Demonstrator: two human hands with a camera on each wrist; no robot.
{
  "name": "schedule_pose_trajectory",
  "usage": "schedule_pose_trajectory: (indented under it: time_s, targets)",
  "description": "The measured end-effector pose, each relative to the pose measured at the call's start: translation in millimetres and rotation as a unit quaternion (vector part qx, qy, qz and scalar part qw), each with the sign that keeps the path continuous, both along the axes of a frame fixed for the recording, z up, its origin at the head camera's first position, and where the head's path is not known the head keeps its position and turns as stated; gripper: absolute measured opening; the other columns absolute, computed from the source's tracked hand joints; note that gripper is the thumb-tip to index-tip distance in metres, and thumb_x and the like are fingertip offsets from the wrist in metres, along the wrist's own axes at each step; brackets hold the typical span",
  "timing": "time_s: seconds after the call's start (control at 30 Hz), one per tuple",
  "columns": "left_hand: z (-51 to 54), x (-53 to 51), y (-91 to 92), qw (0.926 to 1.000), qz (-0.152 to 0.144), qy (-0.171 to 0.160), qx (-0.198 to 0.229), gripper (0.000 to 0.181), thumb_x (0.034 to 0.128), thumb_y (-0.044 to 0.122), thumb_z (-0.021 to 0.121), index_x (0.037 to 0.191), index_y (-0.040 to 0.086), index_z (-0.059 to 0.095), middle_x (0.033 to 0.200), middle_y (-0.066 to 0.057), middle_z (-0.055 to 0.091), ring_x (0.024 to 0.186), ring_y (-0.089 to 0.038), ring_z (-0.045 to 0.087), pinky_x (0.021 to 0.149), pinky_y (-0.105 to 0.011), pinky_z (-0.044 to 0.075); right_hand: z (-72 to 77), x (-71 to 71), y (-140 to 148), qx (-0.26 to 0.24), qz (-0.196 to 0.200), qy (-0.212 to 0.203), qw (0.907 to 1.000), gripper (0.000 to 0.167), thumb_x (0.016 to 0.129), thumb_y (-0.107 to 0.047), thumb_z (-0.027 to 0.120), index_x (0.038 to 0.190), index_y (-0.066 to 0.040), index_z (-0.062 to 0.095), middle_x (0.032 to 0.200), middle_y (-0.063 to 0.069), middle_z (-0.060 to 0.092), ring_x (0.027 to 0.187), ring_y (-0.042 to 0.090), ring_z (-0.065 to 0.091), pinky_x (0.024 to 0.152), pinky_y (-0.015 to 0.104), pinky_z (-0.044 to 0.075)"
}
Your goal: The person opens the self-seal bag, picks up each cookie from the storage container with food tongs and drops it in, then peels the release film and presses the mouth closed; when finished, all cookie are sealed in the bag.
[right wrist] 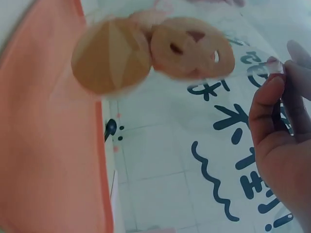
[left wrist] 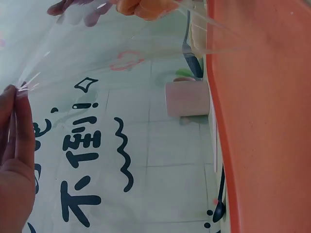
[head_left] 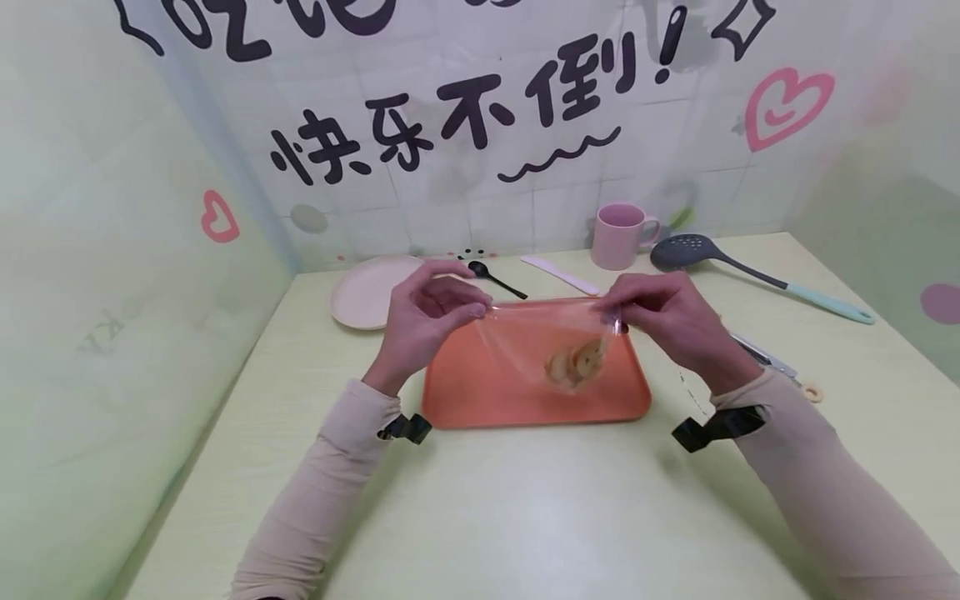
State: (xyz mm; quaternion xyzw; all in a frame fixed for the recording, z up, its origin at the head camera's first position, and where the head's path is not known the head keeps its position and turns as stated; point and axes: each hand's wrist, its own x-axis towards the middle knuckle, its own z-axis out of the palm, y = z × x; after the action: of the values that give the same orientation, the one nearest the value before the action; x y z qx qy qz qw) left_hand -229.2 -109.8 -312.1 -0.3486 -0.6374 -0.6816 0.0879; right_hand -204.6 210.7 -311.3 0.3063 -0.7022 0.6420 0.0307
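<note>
My left hand [head_left: 431,321] and my right hand [head_left: 671,321] each pinch an upper corner of a clear plastic bag [head_left: 525,321], stretched between them above an orange tray [head_left: 468,392]. Toward the bag's right side hang several round cookies [head_left: 573,364]. Up close in the right wrist view, one cookie [right wrist: 112,56] looks plain and another cookie [right wrist: 192,48] has holes in it. Thumb and fingertips of the left hand [left wrist: 17,145] meet on the film in the left wrist view. The right hand [right wrist: 286,131] grips its corner likewise. Whether the bag's mouth is sealed cannot be told.
Behind the tray lie a pale pink plate [head_left: 371,296], a black spoon [head_left: 498,279] and a pink knife [head_left: 558,273]. A pink mug [head_left: 617,237] and a dark slotted spoon [head_left: 720,258] stand farther right. Metal utensils [head_left: 765,357] lie partly hidden behind the right wrist.
</note>
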Motion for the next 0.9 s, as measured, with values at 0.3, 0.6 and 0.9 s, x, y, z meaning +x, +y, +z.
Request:
schedule_pose_trajectory:
  time_s: [0.3, 0.6, 0.9]
  targets:
    - [7.4, 6.4, -5.7, 0.9969, -0.040, 0.042, -0.054, 0.006, 0.0830, -0.016, 0.069, 0.082, -0.012, 0.073, 0.098, 0.002, 0.079, 0.092, -0.014, 0.075, 0.081, -0.028, 0.062, -3.1, 4.1, 9.5, -0.009, 0.078, 0.053, 0.9955, 0.026, 0.095, 0.018, 0.049, 0.095, 0.004, 0.071, 0.088, 0.000, 0.068, 0.079, 0.012, 0.060, 0.067, 0.021, 0.052]
    - [28.5, 8.2, -21.3, 0.9687, -0.033, 0.165, -0.182, 0.017, 0.0830, -0.013, 0.072, 0.084, 0.002, 0.080, 0.101, -0.020, 0.076, 0.097, -0.018, 0.074, 0.080, -0.023, 0.060, 2.8, -3.1, 5.3, 0.023, 0.088, 0.060, 0.9941, 0.023, 0.097, 0.015, 0.049, 0.091, 0.001, 0.066, 0.085, 0.001, 0.062, 0.079, 0.014, 0.056, 0.066, 0.024, 0.048]
    - [38.2, 13.9, -23.3, 0.9478, 0.007, 0.191, -0.255, 0.017, 0.0828, -0.003, 0.071, 0.086, 0.009, 0.082, 0.097, -0.004, 0.078, 0.094, -0.011, 0.073, 0.077, -0.020, 0.057, 12.8, -3.3, 2.3, 0.079, 0.061, 0.069, 0.9926, 0.019, 0.096, 0.011, 0.054, 0.092, 0.000, 0.069, 0.089, -0.004, 0.069, 0.078, 0.009, 0.062, 0.069, 0.018, 0.053]
